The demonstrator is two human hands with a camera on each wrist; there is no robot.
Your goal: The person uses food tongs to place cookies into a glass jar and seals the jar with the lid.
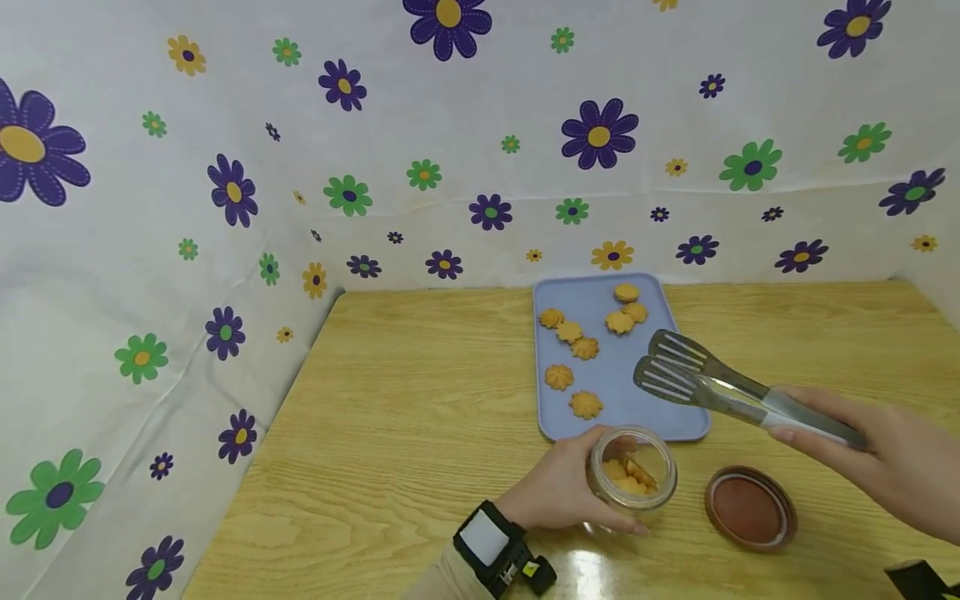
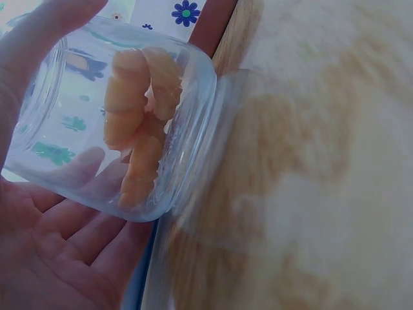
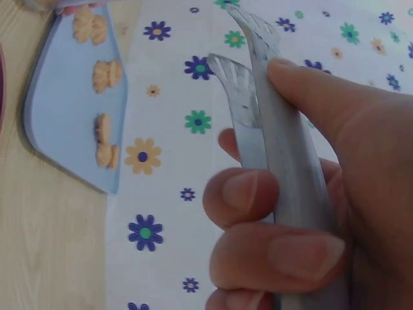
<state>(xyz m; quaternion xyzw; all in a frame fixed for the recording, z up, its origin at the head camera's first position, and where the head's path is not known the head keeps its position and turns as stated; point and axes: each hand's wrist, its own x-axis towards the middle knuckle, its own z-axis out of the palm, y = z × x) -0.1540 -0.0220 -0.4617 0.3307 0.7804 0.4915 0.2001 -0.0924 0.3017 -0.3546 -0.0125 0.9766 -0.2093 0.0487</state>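
Observation:
My left hand (image 1: 558, 487) curls round a clear glass jar (image 1: 632, 471) standing on the table; several golden cookies (image 2: 139, 123) lie at its bottom. In the left wrist view the thumb and fingers are on opposite sides of the glass. My right hand (image 1: 892, 454) grips metal tongs (image 1: 738, 396) with slotted ends, held above the right part of a blue tray (image 1: 637, 421). Nothing shows between the tong ends. Fingers wrap the handles in the right wrist view. Several flower-shaped cookies (image 1: 586, 405) lie on the tray.
A brown round lid (image 1: 750, 508) lies upside down on the wooden table (image 1: 390, 417), right of the jar. A white flowered cloth (image 1: 480, 125) hangs behind and at the left of the table.

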